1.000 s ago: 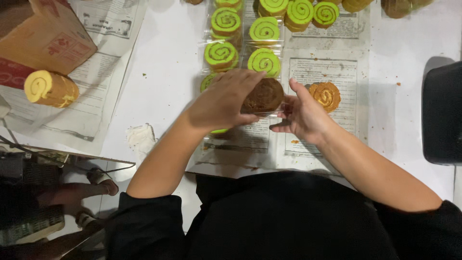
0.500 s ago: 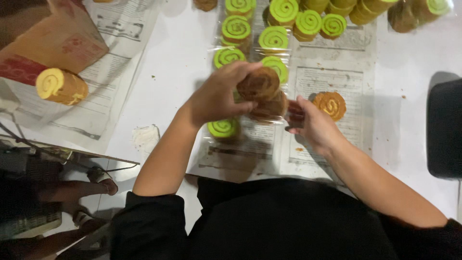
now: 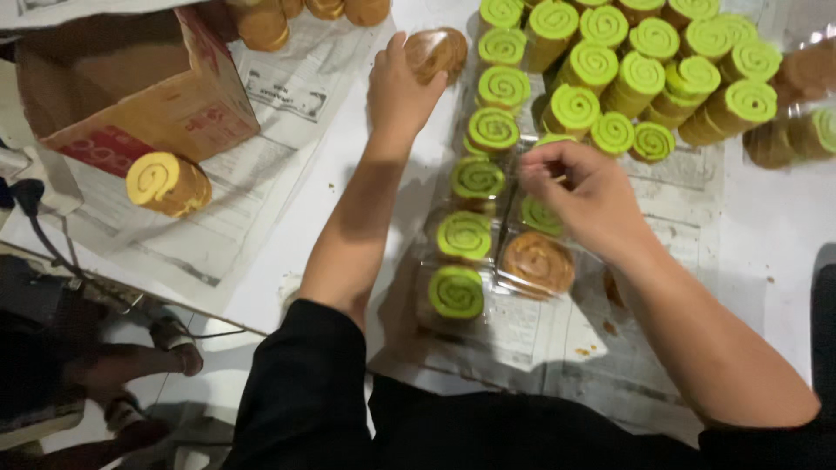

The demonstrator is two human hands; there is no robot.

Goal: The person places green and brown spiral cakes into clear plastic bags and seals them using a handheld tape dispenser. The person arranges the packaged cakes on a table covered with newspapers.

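Pretty tight up top, green swirl rolls (image 3: 610, 78) packed across the upper right and a cardboard box (image 3: 131, 96) plus one yellow roll (image 3: 167, 183) blocking the upper left, so the only open lane is the bare white surface (image 3: 775, 226) at right.

1. Two bare hands are showing: the left hand (image 3: 399, 87) and the right hand (image 3: 585, 196).
2. One brown swirl roll (image 3: 437, 52) is sitting under the left hand's fingertips.
3. One more brown roll (image 3: 538, 263) is lying in the clear tray (image 3: 453, 335).
4. Four green swirl rolls (image 3: 464, 237) are lining up in a column down the tray's left side, with a fifth peeking out beneath the right hand.
5. Roughly sixteen loose green rolls (image 3: 640, 74) are crowding the far end of the tabletop (image 3: 775, 226); the exact number is hard to tell.
6. One yellow roll (image 3: 167, 184) is lying alone on the newspaper.
7. One cardboard box (image 3: 131, 91) is standing open.
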